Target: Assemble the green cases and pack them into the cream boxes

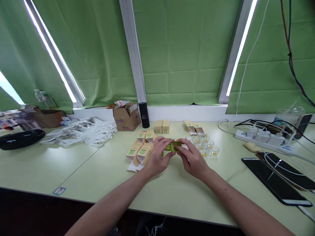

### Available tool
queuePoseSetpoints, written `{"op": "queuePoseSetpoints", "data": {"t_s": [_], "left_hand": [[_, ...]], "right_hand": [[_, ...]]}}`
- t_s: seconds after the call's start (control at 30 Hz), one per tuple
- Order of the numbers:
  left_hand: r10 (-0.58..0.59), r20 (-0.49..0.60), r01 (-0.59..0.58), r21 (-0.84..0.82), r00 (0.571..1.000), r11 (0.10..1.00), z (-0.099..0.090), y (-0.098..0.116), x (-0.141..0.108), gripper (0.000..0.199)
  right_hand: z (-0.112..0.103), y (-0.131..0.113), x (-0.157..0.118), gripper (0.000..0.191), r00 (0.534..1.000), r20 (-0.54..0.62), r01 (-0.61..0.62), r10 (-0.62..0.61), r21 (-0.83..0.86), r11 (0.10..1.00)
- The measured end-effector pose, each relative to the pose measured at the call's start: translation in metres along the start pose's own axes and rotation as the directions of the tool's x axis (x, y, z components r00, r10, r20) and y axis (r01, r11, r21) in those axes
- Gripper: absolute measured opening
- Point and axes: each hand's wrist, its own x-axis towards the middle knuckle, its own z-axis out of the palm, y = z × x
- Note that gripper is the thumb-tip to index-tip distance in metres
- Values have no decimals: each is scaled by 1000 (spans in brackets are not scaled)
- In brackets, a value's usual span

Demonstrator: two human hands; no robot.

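Small green item [175, 144] lay between left hand [159, 156] and right hand [194, 160], equally near; both pinched it narrowly, its long axis apparently crosswise.

White light glared through slits [241, 47] between green blinds [182, 52] beyond the back edge of the worktop [86, 183], the nearer phone [274, 181] by its right edge caught reflections, and wide-angle distortion splayed the window posts [134, 49].
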Motion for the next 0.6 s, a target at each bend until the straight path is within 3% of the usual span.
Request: {"op": "queuePoseSetpoints", "data": {"t_s": [0.17, 0.37, 0.6], "left_hand": [[-112, -42, 110, -47, 993, 993, 0, 2, -1, 35], [-280, -72, 266, -159, 957, 951, 0, 0, 0, 21], [-456, -35, 432, -259, 889, 864, 3, -2, 1, 35]], "right_hand": [[-5, -5, 1, 61, 997, 5, -71, 71, 57, 996], [-4, -3, -2, 65, 998, 23, -69, 66, 110, 992], [-1, -3, -2, 60, 998, 13, -69, 68, 102, 992]]}}
